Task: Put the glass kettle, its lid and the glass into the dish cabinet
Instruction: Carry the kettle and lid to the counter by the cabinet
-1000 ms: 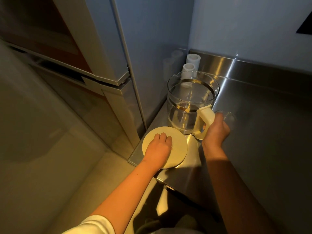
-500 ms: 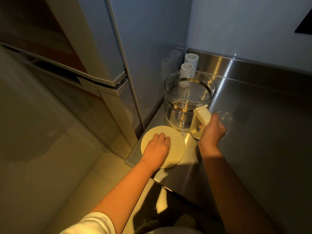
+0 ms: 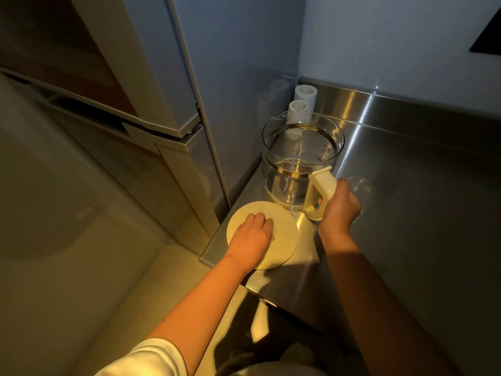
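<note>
one cream lid [image 3: 284,221] lies flat at the front left corner of the steel counter [image 3: 406,226], the left hand [image 3: 253,236] on it, fingers curled over its middle. one glass kettle [image 3: 292,164] stands just behind; its scale marks are too small to read. two white tubes [image 3: 305,95] stand behind it. the right hand [image 3: 339,210] grips the kettle's cream handle [image 3: 324,184]. one glass [image 3: 362,185] sits just beyond that hand.

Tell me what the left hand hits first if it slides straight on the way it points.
The left hand, on the lid, points toward the glass kettle; it would probably meet the kettle's lower wall first, just past the lid's rim, though depth is unclear.
</note>
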